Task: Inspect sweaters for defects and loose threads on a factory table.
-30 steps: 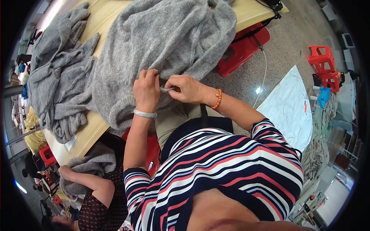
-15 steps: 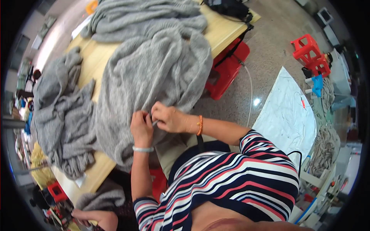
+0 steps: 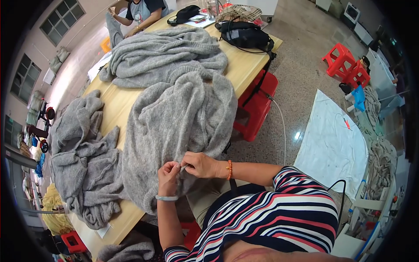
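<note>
A grey knitted sweater lies spread over the near edge of the wooden table and hangs down toward my lap. At its near edge my left hand, with a pale bangle at the wrist, pinches a small bit of the knit. My right hand, wearing an orange bead bracelet, pinches the knit right beside it. The fingertips of both hands almost meet. Whether a needle or thread is between them is too small to make out.
More grey knitwear lies on the table, as a left heap and a far pile. A black bag sits at the far right corner. Red stools stand beside the table; a white sheet covers floor. Another person works at the far end.
The view has tilted up, bringing the far table end and another person into sight. Both hands stay together at the sweater's edge, fingers still pinching. The arm at the lower left has left the view.
</note>
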### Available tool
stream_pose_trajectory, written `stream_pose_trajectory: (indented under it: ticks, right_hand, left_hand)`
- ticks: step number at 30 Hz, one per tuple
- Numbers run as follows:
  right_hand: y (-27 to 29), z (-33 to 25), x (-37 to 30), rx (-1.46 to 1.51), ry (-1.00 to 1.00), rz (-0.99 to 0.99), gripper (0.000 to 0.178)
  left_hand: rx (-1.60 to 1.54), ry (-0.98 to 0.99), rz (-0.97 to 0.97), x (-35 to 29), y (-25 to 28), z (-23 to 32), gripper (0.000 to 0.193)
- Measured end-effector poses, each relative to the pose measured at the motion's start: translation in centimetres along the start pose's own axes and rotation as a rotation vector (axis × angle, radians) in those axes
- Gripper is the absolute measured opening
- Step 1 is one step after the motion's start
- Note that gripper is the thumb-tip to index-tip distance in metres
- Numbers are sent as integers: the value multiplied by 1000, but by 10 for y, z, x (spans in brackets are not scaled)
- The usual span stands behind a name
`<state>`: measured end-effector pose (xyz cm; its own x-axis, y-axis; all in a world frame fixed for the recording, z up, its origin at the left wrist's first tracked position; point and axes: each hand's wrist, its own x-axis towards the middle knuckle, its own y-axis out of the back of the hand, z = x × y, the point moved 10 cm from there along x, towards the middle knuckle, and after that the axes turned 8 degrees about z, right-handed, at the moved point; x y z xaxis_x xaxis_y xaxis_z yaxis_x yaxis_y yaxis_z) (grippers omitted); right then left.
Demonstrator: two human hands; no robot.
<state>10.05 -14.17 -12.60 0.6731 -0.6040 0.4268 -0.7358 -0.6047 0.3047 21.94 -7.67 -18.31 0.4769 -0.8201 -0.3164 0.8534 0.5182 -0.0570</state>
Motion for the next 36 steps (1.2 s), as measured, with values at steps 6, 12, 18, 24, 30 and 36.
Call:
stream_pose_trajectory:
  ticks: [6, 12, 18, 24, 30, 36]
  right_hand:
    - [3, -2, 3, 91, -48, 83, 17]
    - [-6, 1, -1, -62, -4, -41, 21]
    - [-11, 5, -2, -58, 71, -68, 22]
    - [-10, 11, -2, -34, 66, -68, 22]
    - [-14, 20, -4, -48, 49, -98, 22]
    - [-21, 24, -6, -102, 45, -213, 21]
  left_hand:
    - [-176, 187, -33, -8, -3, -10, 12]
    - [-164, 192, -77, -6, -2, -19, 13]
    - [-148, 177, -71, -12, -5, -15, 13]
    - [33, -169, -50, -23, -5, 8, 25]
    - [590, -613, 126, -35, -12, 44, 12]
    - [577, -588, 118, -35, -13, 37, 8]
